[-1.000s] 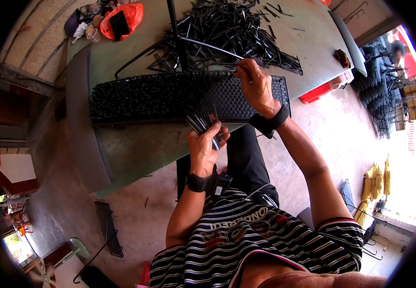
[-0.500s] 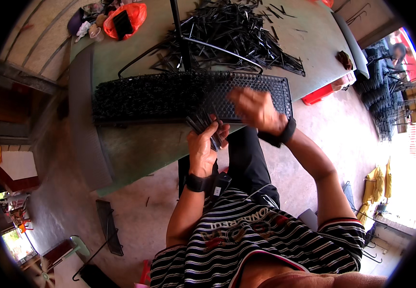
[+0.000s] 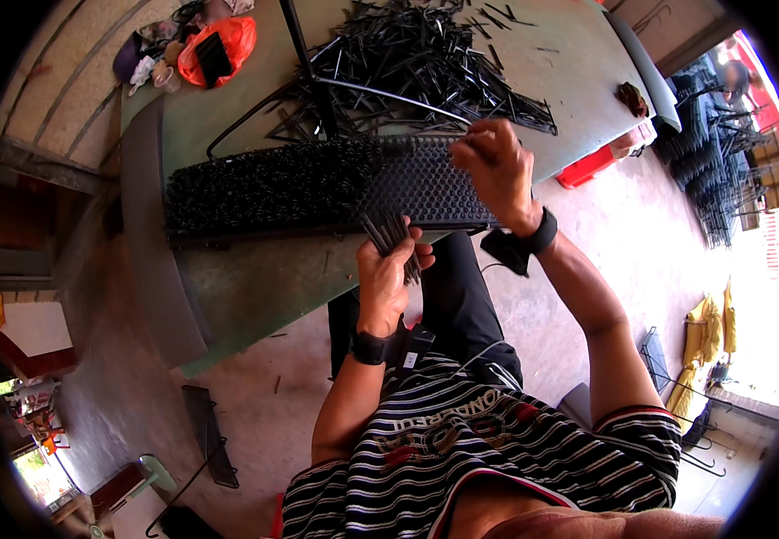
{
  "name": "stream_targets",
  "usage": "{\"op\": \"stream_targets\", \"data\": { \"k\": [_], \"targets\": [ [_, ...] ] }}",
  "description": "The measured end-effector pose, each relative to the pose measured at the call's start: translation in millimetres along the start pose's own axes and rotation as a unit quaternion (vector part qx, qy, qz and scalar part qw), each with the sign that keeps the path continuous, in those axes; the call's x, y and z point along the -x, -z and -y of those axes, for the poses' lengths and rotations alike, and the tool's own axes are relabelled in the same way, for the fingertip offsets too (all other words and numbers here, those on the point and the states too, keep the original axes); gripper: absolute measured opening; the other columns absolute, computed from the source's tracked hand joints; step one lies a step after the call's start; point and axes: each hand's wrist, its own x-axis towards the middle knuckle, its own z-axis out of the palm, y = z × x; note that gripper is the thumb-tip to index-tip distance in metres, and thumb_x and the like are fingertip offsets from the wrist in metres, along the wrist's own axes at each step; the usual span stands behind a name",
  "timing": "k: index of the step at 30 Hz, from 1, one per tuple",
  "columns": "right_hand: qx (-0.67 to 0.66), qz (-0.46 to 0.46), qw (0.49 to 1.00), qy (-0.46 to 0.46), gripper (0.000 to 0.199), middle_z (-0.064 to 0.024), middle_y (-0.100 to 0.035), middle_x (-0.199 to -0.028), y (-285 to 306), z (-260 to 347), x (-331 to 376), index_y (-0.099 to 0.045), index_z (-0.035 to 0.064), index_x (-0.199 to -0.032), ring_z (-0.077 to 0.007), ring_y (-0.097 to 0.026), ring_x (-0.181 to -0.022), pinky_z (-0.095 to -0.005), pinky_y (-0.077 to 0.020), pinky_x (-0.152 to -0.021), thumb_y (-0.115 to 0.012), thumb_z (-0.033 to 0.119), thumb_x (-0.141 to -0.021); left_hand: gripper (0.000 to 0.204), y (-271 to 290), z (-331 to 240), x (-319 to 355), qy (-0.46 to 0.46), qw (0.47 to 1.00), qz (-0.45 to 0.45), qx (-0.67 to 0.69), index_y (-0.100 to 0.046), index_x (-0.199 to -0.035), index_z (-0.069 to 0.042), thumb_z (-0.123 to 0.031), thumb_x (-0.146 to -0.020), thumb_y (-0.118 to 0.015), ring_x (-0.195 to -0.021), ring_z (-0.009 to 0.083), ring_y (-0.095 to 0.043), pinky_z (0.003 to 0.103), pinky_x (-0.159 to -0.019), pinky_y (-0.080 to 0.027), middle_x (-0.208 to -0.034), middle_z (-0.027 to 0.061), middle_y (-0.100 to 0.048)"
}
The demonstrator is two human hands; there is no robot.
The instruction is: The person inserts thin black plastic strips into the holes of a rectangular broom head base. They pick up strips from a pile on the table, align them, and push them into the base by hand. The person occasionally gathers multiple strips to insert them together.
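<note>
My left hand (image 3: 380, 289) grips a bundle of thin black strips (image 3: 386, 232) at the near edge of a long black perforated panel (image 3: 427, 190). Dense black tufts (image 3: 264, 187) fill the panel's left and middle part, while open holes show in its right part. Over the panel's right end is my right hand (image 3: 503, 175), raised, fingers curled together. Whatever they may pinch is too small or hidden to make out. A black metal rod frame (image 3: 389, 91) rises behind the panel. Beyond it lies a large heap of loose black strips (image 3: 425, 67).
The panel rests on a green table (image 3: 255, 310) with a grey curved edge piece at its left. An orange plastic bag (image 3: 239, 43) lies far left. A red container (image 3: 585, 169) stands past the table's right edge; stacked black racks (image 3: 702, 162) stand farther right.
My right hand has moved up and to the right, away from the bundle, toward the panel's right end. The left hand still holds the strips, nearly in place. The view has shifted slightly.
</note>
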Motion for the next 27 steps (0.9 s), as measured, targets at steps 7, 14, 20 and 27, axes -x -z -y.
{"op": "stream_targets", "data": {
  "k": [7, 14, 20, 27],
  "targets": [
    [-0.001, -0.007, 1.000, -0.002, 0.018, -0.0109, -0.064, -0.066, -11, -28, -27, -0.050, 0.0008, -0.086, -0.0136, -0.063, -0.059, -0.0251, -0.0483, -0.051, -0.066, 0.006, -0.080, 0.019, 1, -2, -1, 0.022, 0.999, -0.023, 0.016, -0.060, -0.100, 0.000, 0.003, -0.081, -0.061, -0.067, 0.0195, -0.061, 0.035, -0.060, -0.054, -0.082, 0.0081, -0.061],
    [0.025, 0.034, 0.999, -0.005, 0.016, -0.0127, -0.061, -0.066, -29, -43, -30, -0.054, 0.0014, -0.084, -0.0221, -0.062, -0.057, -0.0293, -0.0474, -0.052, -0.066, 0.009, -0.079, 0.017, 2, -7, -1, 0.040, 0.999, -0.025, 0.024, -0.060, -0.098, -0.001, 0.001, -0.081, -0.061, -0.068, 0.0208, -0.062, 0.035, -0.060, -0.054, -0.082, 0.0068, -0.061],
    [0.165, 0.102, 0.972, 0.131, 0.021, -0.0160, -0.059, -0.064, -34, -59, -36, -0.063, 0.0016, -0.075, -0.0364, -0.057, -0.059, -0.0421, -0.0440, -0.051, -0.062, 0.022, -0.080, 0.016, 1, -7, -2, 0.038, 0.999, -0.025, 0.027, -0.061, -0.098, -0.002, 0.000, -0.082, -0.060, -0.068, 0.0212, -0.063, 0.035, -0.059, -0.054, -0.083, 0.0067, -0.061],
    [-0.058, 0.391, 0.897, -0.198, 0.023, -0.0041, -0.059, -0.055, -24, 0, -9, -0.067, -0.0004, -0.080, -0.0090, -0.054, -0.047, -0.0234, -0.0424, -0.046, -0.066, 0.023, -0.082, 0.008, -2, -2, -5, 0.007, 1.000, -0.017, 0.004, -0.062, -0.087, 0.003, 0.003, -0.079, -0.063, -0.064, 0.0181, -0.064, 0.031, -0.057, -0.055, -0.076, 0.0097, -0.064]
  ]
}}
